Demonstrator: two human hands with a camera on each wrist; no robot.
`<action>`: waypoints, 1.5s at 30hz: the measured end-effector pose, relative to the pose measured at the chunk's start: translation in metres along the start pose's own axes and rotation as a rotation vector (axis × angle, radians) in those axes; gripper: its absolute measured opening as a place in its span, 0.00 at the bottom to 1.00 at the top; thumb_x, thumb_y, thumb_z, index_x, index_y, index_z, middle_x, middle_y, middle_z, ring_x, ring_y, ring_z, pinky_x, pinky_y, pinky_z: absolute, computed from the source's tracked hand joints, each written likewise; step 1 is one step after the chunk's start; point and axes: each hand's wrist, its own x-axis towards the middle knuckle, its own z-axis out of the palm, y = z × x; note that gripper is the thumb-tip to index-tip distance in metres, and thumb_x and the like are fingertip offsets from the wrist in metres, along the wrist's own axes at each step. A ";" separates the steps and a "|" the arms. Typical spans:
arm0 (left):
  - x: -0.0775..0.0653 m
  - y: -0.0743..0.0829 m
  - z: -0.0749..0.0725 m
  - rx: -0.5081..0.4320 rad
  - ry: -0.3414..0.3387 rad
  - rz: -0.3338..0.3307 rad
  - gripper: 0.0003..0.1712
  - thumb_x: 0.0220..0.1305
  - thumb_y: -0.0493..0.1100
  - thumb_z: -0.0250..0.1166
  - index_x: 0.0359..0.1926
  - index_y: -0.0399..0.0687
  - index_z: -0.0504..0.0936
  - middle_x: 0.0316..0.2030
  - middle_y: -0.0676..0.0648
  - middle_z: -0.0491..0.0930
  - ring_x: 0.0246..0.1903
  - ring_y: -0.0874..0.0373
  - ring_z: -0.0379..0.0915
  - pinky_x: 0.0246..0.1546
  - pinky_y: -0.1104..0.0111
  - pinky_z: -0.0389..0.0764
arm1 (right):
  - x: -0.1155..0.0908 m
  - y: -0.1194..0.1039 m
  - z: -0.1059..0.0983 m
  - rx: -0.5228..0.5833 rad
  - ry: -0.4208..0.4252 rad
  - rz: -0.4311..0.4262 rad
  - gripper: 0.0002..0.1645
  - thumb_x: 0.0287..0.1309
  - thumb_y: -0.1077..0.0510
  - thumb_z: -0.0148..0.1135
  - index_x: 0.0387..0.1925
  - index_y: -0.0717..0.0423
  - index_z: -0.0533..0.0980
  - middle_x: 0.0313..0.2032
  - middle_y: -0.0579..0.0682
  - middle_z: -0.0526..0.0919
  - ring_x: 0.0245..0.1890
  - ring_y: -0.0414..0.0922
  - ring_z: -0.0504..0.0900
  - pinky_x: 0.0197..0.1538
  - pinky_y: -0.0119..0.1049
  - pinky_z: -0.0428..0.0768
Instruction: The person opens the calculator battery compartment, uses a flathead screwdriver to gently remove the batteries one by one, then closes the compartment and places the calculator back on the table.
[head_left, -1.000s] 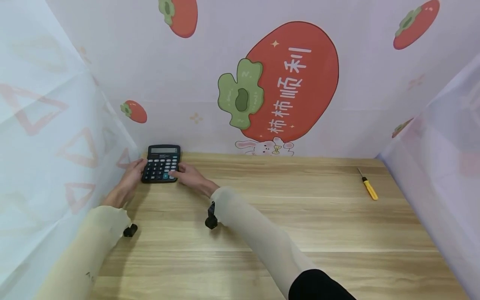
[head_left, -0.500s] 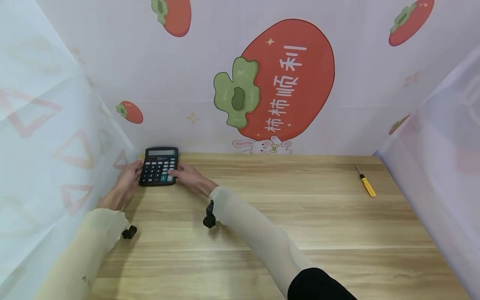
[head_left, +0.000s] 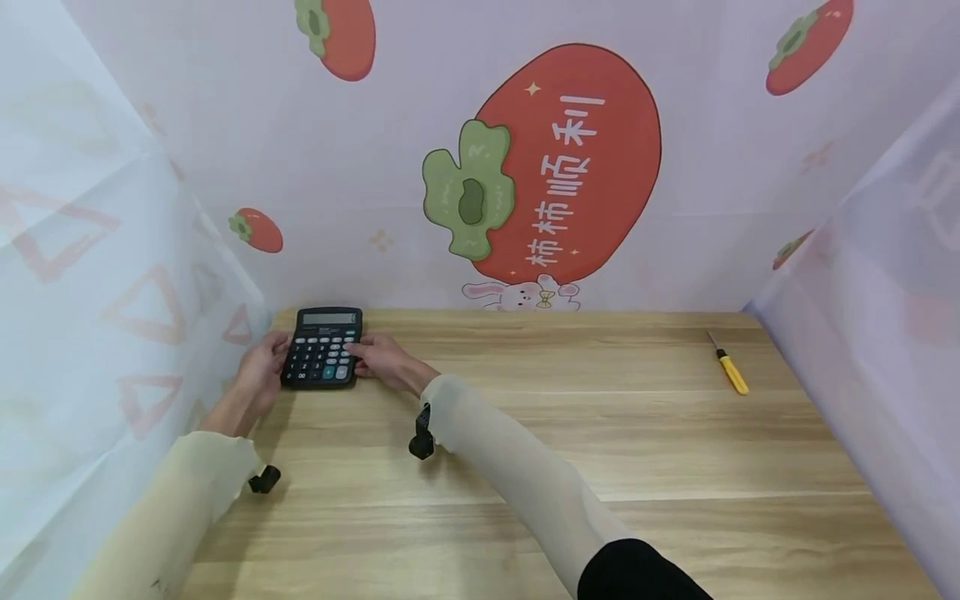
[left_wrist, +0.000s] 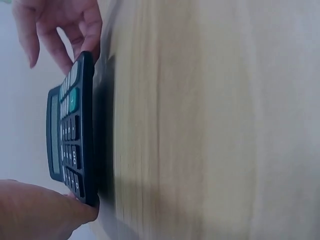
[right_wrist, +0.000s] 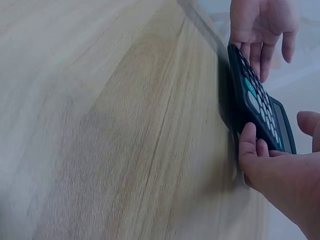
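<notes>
Black calculator [head_left: 315, 358] — green plus key [left_wrist: 73, 100] — spread hands [head_left: 261, 367] [head_left: 386, 362] touching both sides.

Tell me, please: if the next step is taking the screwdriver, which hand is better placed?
Probably the right hand. It is at the right side of the calculator, nearer to the screwdriver. The left hand is at the opposite side and would likely reach across.

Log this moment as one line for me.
left hand: touches calculator, left edge | right hand: touches calculator, right edge | screwdriver: on table, untouched
</notes>
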 end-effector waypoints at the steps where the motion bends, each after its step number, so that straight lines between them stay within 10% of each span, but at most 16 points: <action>1: -0.002 -0.001 0.001 0.019 0.002 -0.002 0.30 0.87 0.52 0.38 0.80 0.44 0.54 0.56 0.58 0.68 0.72 0.56 0.58 0.80 0.70 0.53 | 0.000 0.000 0.000 -0.006 0.009 -0.002 0.31 0.80 0.57 0.57 0.73 0.73 0.66 0.51 0.56 0.79 0.45 0.47 0.77 0.66 0.48 0.83; 7: -0.009 -0.006 0.004 0.067 -0.060 0.017 0.38 0.87 0.51 0.32 0.84 0.36 0.32 0.65 0.52 0.60 0.69 0.61 0.57 0.81 0.69 0.51 | -0.002 0.002 -0.003 -0.072 0.082 -0.018 0.23 0.80 0.57 0.57 0.65 0.70 0.74 0.46 0.55 0.83 0.41 0.45 0.79 0.63 0.48 0.85; 19: -0.012 -0.019 0.022 0.128 -0.131 0.063 0.35 0.88 0.46 0.33 0.82 0.30 0.37 0.74 0.37 0.60 0.67 0.60 0.64 0.64 0.78 0.74 | -0.016 0.004 -0.013 -0.214 0.213 -0.081 0.21 0.75 0.64 0.61 0.65 0.68 0.75 0.52 0.61 0.87 0.49 0.50 0.89 0.53 0.43 0.90; 27: -0.011 -0.023 0.042 0.061 -0.125 0.080 0.27 0.88 0.43 0.37 0.77 0.34 0.56 0.64 0.48 0.73 0.64 0.63 0.67 0.64 0.76 0.76 | -0.026 0.001 -0.033 -0.257 0.231 -0.111 0.20 0.74 0.66 0.61 0.64 0.67 0.76 0.52 0.59 0.87 0.47 0.46 0.87 0.54 0.45 0.89; 34: -0.009 -0.026 0.063 0.102 -0.147 0.086 0.33 0.87 0.40 0.34 0.84 0.36 0.37 0.85 0.37 0.38 0.83 0.48 0.37 0.83 0.62 0.51 | -0.034 0.003 -0.055 -0.222 0.220 -0.115 0.18 0.74 0.66 0.62 0.61 0.67 0.77 0.50 0.58 0.88 0.46 0.45 0.87 0.54 0.44 0.89; 39: -0.009 -0.029 0.071 0.138 -0.127 0.088 0.33 0.86 0.36 0.39 0.85 0.41 0.43 0.84 0.37 0.46 0.80 0.52 0.51 0.77 0.70 0.64 | -0.038 0.005 -0.068 -0.211 0.226 -0.113 0.18 0.73 0.66 0.63 0.60 0.66 0.77 0.49 0.58 0.88 0.46 0.45 0.88 0.51 0.40 0.90; 45: -0.010 -0.034 0.081 0.107 -0.099 0.058 0.36 0.83 0.32 0.48 0.85 0.48 0.51 0.76 0.34 0.63 0.54 0.64 0.77 0.57 0.76 0.82 | -0.046 0.006 -0.079 -0.192 0.228 -0.109 0.17 0.73 0.67 0.62 0.60 0.66 0.77 0.50 0.57 0.88 0.44 0.45 0.88 0.50 0.40 0.90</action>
